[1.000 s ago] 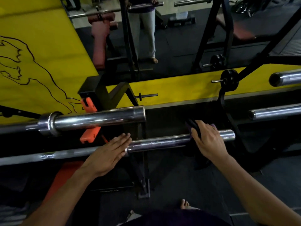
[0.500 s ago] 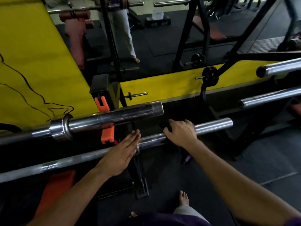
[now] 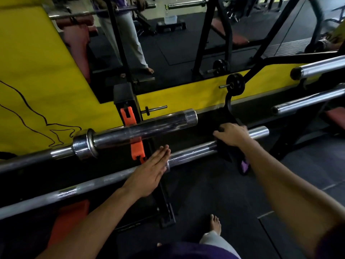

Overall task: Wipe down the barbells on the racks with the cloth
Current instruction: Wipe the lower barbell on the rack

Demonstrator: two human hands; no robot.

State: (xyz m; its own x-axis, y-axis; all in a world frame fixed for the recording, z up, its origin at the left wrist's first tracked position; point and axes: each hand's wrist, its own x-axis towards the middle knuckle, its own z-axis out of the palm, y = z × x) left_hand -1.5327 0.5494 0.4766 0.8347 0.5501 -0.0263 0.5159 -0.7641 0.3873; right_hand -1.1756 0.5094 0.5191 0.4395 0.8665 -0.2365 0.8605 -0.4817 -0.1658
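Observation:
A lower chrome barbell (image 3: 194,154) runs from the left edge up to its sleeve end at the right. My right hand (image 3: 232,134) grips a dark cloth (image 3: 225,152) wrapped over that sleeve; a purple corner of the cloth hangs below. My left hand (image 3: 151,171) lies flat, fingers straight and together, on the same bar at the collar. A thicker upper barbell (image 3: 141,130) with a chrome collar rests just behind, on the black rack (image 3: 125,98) with an orange hook.
Two more barbell ends (image 3: 317,68) stick in from the right. A yellow wall with a mirror (image 3: 186,43) is behind the rack; the mirror shows a standing person's legs. A small weight plate (image 3: 236,83) hangs on a peg. My bare foot (image 3: 215,224) stands on the black floor.
My right hand with the cloth slid left along the lower sleeve, then back right toward its end. My left hand stayed flat at the collar.

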